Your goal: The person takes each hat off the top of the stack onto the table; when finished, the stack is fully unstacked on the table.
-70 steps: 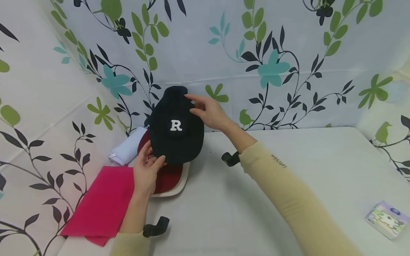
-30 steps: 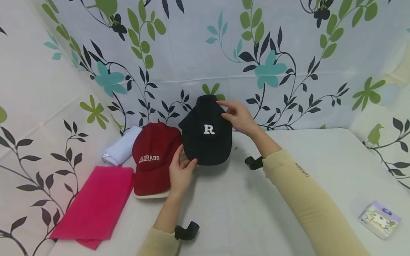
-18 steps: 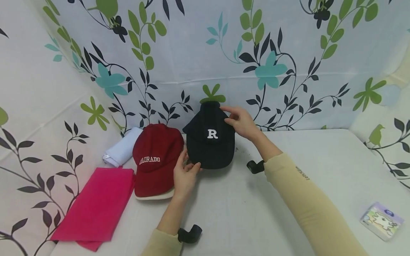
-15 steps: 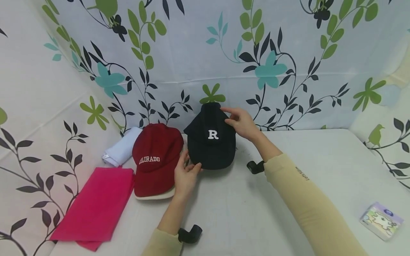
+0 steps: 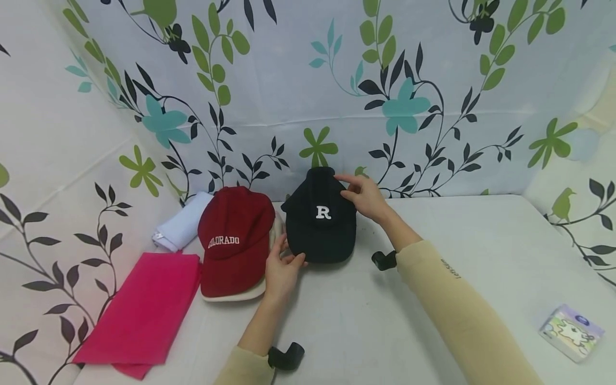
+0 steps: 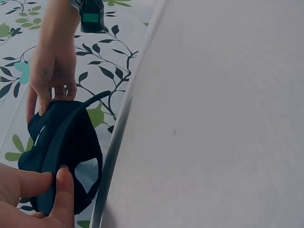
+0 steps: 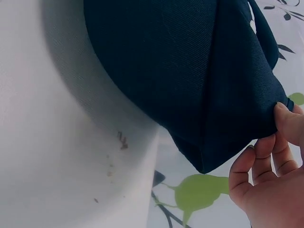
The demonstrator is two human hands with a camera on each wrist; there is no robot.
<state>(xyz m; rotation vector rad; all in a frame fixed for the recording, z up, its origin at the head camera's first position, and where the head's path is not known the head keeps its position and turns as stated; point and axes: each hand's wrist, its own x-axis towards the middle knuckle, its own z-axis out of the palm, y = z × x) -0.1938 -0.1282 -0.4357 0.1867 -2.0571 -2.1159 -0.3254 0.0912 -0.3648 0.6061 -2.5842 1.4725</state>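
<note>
A dark baseball cap (image 5: 321, 240) with a white letter R on its front is held near the back of the table. My left hand (image 5: 283, 270) pinches the lower left edge of its brim. At the top of the crown, my right hand (image 5: 366, 199) pinches the fabric, as the right wrist view shows with thumb and fingers on the cap (image 7: 166, 61). In the left wrist view the cap's hollow underside and back opening show. Just left of it a red cap (image 5: 236, 246) reading COLORADO lies over a cream cap (image 5: 239, 296), which is mostly hidden.
A folded pink cloth (image 5: 144, 307) lies at the table's left edge, and a rolled light-blue cloth (image 5: 180, 222) sits behind it. Toward the front right is a small tissue pack (image 5: 571, 332). The patterned curtain (image 5: 289, 96) rises along the table's back edge.
Both hands have carried the dark cap rightward from in front of the red cap, then lowered it toward the table. The red cap is now uncovered and lies where it was.
</note>
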